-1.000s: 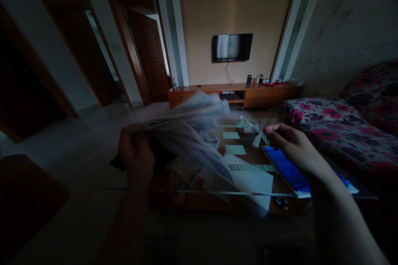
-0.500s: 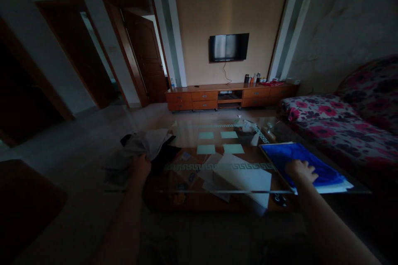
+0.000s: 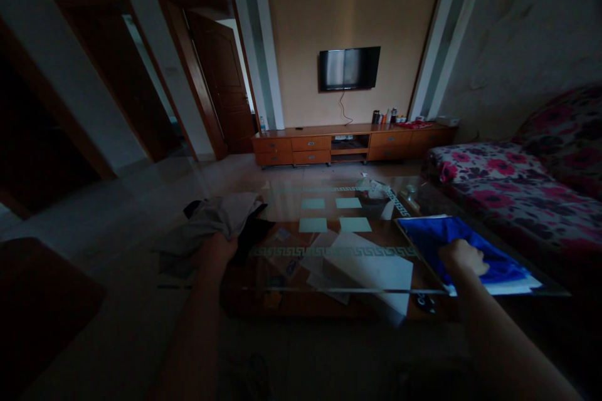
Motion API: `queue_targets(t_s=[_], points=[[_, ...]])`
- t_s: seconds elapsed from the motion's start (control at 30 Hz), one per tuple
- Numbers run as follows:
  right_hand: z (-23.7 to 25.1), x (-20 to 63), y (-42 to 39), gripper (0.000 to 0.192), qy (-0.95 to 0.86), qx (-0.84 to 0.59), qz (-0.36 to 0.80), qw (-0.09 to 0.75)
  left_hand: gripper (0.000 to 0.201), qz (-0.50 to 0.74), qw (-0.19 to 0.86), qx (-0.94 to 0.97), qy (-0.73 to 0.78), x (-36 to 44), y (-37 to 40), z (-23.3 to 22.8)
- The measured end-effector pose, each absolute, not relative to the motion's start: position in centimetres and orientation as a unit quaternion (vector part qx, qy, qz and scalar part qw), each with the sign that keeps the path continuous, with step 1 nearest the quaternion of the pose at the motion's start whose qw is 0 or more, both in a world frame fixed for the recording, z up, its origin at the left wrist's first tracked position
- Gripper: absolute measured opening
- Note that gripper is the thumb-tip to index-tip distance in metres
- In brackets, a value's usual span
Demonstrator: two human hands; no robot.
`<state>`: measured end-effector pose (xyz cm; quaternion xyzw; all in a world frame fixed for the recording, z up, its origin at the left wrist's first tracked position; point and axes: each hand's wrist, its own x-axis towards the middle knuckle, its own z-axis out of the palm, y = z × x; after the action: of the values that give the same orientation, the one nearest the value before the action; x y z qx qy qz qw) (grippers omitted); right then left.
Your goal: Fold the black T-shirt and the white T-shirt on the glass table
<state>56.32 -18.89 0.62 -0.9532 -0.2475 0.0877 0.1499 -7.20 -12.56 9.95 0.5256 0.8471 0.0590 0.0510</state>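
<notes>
Head view, a dim living room: my left hand (image 3: pixel 217 249) is closed on the near edge of a crumpled grey garment (image 3: pixel 221 216), which bunches away from my knuckles and to their left, over the left end of the glass coffee table (image 3: pixel 329 200). The cloth has no clear long axis; its bulk spreads leftward from my grasp, with a dark piece under it just beyond my fingers.

My right hand (image 3: pixel 463 258) rests curled on a blue cloth (image 3: pixel 451 244) lying flat on a white-edged board at the table's right end. Whether the fingers pinch the fabric or only press it, I cannot tell. The blue cloth stretches from beyond my fingertips back past my wrist, its long axis running from far-left to near-right, roughly along my forearm.

Between my two hands lie white paper sheets (image 3: pixel 371 269), nearer my right, overhanging the table's near edge. Past my right hand stands a floral sofa (image 3: pixel 508 182). Well beyond both hands, a wooden cabinet (image 3: pixel 348 144) runs along the wall under a mounted television (image 3: pixel 349 68).
</notes>
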Motion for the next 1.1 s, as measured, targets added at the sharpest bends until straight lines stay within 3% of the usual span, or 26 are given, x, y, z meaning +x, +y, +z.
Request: queue_targets(t_s=[0.4,0.63,0.77,0.87,0.97,1.1], points=[[1.9,56.7,-19.4,0.045,-0.276,-0.94,0.063,0.189,0.053,0.091,0.03,0.531,0.842,-5.3,-14.8,11.3],[10.2,51.5,-19.8,0.037,-0.369,-0.911,-0.027,0.185,0.041,0.193,-0.027,0.61,0.768,-2.2,-15.5,12.9],[17.6,46.2,-22.3,0.027,-0.499,-0.791,-0.067,0.347,0.03,0.347,0.086,0.714,0.602,1.6,-17.3,15.3],[21.9,42.4,-25.5,0.03,-0.571,-0.678,-0.036,0.461,0.027,0.384,0.176,0.801,0.424,5.1,-20.5,17.7],[24.0,39.2,-28.4,0.033,-0.669,-0.609,0.049,0.422,0.03,0.387,0.223,0.826,0.343,8.2,-24.2,19.4],[24.4,36.0,-30.3,0.027,-0.746,-0.537,0.183,0.349,0.05,0.348,0.3,0.833,0.309,11.1,-27.6,19.5]])
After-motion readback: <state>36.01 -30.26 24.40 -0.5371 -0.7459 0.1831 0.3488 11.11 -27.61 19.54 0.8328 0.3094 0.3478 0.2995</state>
